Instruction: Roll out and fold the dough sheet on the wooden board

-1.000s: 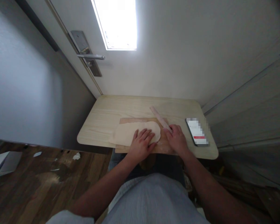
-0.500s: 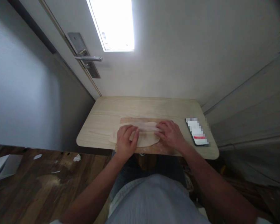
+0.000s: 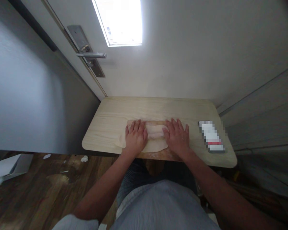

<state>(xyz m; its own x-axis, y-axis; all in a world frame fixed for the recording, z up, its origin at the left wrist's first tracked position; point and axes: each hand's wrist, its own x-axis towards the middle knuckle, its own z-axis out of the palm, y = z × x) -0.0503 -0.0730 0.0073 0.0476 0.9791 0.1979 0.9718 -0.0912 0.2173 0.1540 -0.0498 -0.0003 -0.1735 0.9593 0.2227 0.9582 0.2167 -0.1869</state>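
A flat sheet of pale dough (image 3: 153, 146) lies on a brown wooden board (image 3: 156, 156) at the front of the small table. Across the dough runs a pale, rod-like shape (image 3: 156, 134); whether it is a rolling pin or a roll of dough I cannot tell. My left hand (image 3: 135, 135) rests palm down over its left end, fingers stretched forward. Over the right end lies my right hand (image 3: 177, 135), also flat with the fingers apart. Both palms hide the rod's ends.
The light wooden table (image 3: 172, 110) stands against a white door with a metal handle (image 3: 92, 55) and a bright window. A phone (image 3: 211, 136), blurred out, lies on the table's right side. White scraps (image 3: 84, 158) and a white box (image 3: 12, 166) are on the wooden floor.
Both hands have gone from curled fingers at the pale rod to lying flat, with fingertips reaching further forward over the board. The view has shifted slightly.
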